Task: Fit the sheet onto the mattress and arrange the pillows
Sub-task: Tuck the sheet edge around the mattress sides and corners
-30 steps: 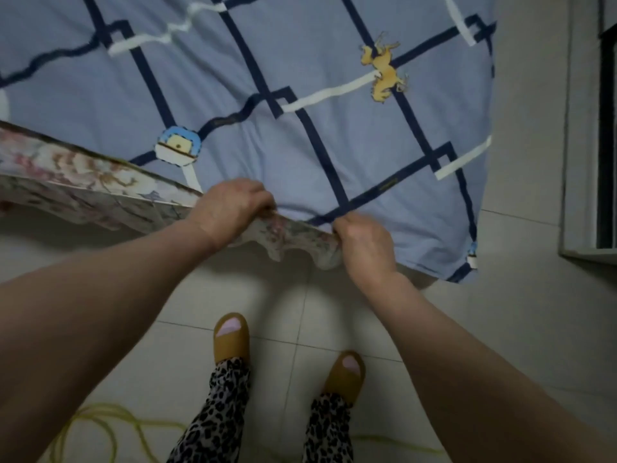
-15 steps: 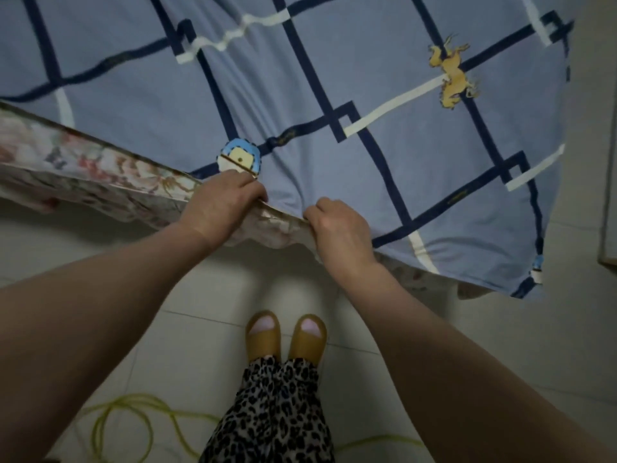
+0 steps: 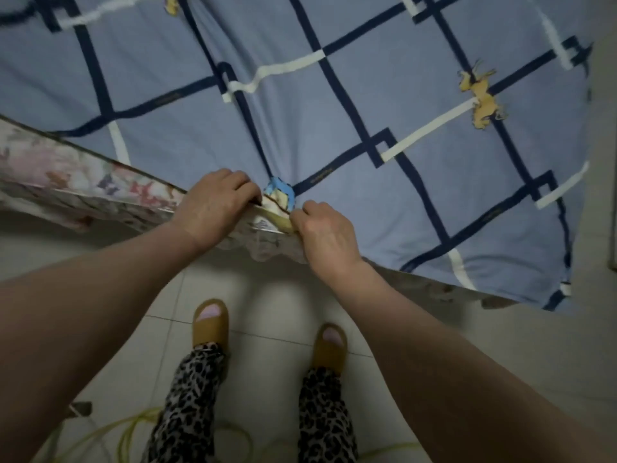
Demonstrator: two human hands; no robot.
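The sheet [image 3: 384, 105], blue with dark and white crossing bands, lies spread over the mattress [image 3: 66, 175]; its near hem runs along the mattress's front edge, and to the right it hangs past the edge toward the corner. The hem is bunched at a small blue patch [image 3: 279, 194] between the two hands. The left hand [image 3: 213, 208] curls its fingers over the hem just left of that patch, and the right hand [image 3: 322, 230] pinches the hem just right of it, so each grip is clamped on the sheet, the two close together

The step in hand appears to be tucking this edge over the side of the flowered mattress. To do it well, pull the cloth taut toward the body, draw it down over the edge, then push it under, working sideways toward the right corner, where loose cloth hangs. Keeping the bands straight would show the sheet is square

No pillows show. Below, slippered feet [image 3: 210, 324] stand on the tiled floor [image 3: 467, 329], near a yellow-green cord [image 3: 133, 429]
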